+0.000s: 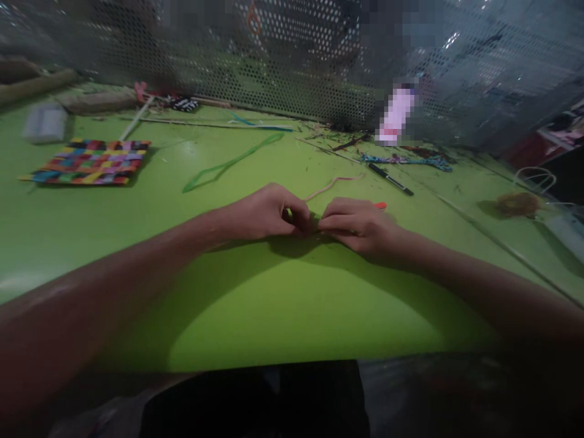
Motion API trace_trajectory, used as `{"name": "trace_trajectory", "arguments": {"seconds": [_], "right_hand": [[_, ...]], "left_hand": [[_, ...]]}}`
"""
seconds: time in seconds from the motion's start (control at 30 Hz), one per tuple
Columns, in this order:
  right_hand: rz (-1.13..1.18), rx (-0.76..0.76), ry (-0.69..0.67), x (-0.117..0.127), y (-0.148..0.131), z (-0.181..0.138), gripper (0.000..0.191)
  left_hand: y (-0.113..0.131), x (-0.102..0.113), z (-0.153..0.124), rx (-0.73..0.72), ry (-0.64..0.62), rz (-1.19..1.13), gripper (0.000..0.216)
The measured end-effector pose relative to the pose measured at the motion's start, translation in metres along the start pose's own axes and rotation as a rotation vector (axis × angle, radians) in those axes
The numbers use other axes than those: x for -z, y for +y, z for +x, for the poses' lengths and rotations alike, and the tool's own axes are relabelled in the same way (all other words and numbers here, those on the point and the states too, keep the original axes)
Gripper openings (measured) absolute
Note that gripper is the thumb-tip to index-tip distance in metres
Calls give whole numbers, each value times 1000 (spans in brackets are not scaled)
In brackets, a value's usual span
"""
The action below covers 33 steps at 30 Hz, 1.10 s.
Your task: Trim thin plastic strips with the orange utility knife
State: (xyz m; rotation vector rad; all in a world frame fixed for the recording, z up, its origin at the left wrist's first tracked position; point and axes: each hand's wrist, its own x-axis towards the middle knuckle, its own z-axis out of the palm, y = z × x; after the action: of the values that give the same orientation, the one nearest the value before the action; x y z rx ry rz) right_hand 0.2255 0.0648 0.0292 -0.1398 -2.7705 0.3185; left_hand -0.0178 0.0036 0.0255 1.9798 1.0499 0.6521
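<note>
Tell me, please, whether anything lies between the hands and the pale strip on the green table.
Nothing visible does. The left hand and right hand meet at the near end of the pale strip, fingers pinched there. The black pen and green loop lie farther back, apart from both.

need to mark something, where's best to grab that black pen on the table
Likely best: pinch the black pen at mid-barrel, coming down from above. It lies flat on the green table, slanting away to the left, with bare surface along both long sides, so thumb and finger can close across its width. The right hand is nearest.
</note>
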Motion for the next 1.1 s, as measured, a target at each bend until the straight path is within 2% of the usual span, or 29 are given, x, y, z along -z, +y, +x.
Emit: {"name": "trace_trajectory", "arguments": {"seconds": [0.23, 0.47, 0.67, 0.93, 1.1], "right_hand": [[-88, 9, -42, -3, -2, 1, 27], [-79, 45, 10, -8, 1, 1, 23], [-83, 45, 32, -11, 1, 1, 20], [-118, 42, 32, -11, 0, -2, 18], [-137, 28, 88, -11, 0, -4, 18]], "left_hand": [[3, 0, 1, -23, 5, 12, 20], [2, 3, 1, -62, -17, 34, 23], [0, 11, 1, -123, -7, 288, 16], [4, 16, -2, -230, -87, 484, 23], [12, 18, -8, -240, -160, 625, 27]]}}
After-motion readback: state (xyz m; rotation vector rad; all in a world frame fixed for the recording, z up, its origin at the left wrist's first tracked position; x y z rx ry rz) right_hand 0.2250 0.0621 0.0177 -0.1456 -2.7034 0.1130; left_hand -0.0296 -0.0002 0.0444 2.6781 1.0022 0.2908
